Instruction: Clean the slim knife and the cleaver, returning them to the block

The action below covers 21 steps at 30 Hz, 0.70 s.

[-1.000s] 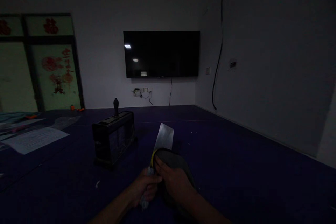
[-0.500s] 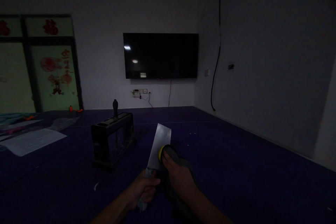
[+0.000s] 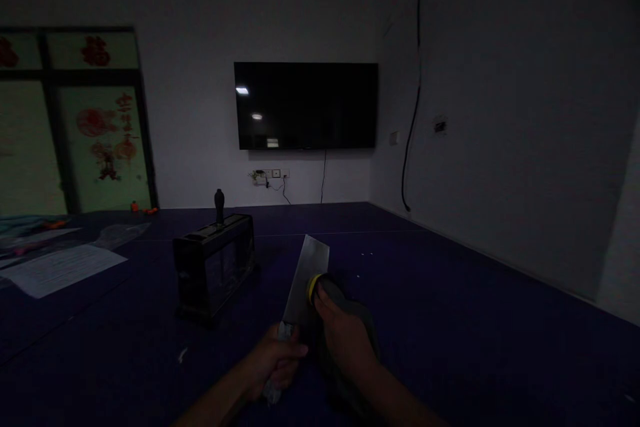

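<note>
1. Head view, surface and room: a dim room with a dark blue-purple table (image 3: 450,293), a black wall television (image 3: 306,105) above sockets, a decorated glass door (image 3: 75,120) at left, a dark knife block (image 3: 214,267) with one handle upright, white papers (image 3: 55,265) at far left.
2. Held over the table, just right of the knife block: a broad cleaver (image 3: 306,277), blade up; left hand (image 3: 273,360) clenched round its pale handle, right hand (image 3: 345,340) closed on a grey cloth (image 3: 350,313) with a yellow edge, pressed to the blade's right edge.
3. Compared with half a second before: cloth and right hand slightly higher on the blade, cleaver tilted a touch further right.
4. Hard to read: handle mostly buried in the fist, cloth's lower part lost in shadow, forearms cut off at the bottom edge.
</note>
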### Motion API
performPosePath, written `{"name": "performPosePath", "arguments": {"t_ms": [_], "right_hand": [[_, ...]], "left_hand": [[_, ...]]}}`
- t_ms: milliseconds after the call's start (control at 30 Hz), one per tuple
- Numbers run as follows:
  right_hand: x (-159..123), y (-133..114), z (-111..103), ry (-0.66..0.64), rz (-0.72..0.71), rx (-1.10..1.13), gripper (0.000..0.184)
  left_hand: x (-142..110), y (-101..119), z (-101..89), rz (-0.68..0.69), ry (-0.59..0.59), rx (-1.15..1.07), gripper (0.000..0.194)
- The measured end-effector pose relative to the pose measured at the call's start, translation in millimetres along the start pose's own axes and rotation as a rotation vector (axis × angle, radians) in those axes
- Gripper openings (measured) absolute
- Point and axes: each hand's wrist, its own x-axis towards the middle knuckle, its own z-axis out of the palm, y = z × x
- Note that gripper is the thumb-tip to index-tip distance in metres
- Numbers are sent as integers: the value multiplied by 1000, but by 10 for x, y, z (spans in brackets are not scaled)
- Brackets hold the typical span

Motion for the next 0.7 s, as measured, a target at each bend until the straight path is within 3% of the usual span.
{"name": "performPosePath", "arguments": {"t_ms": [333, 500, 700], "right_hand": [[-21, -246, 19, -25, -315, 25, 74], [-17, -244, -48, -40, -339, 18, 75], [-7, -205, -46, -45, -264, 14, 73]], "left_hand": [[62, -35, -29, -3, 45, 79, 39], [117, -50, -74, -18, 24, 119, 43], [52, -37, -44, 25, 3, 76, 41]]}}
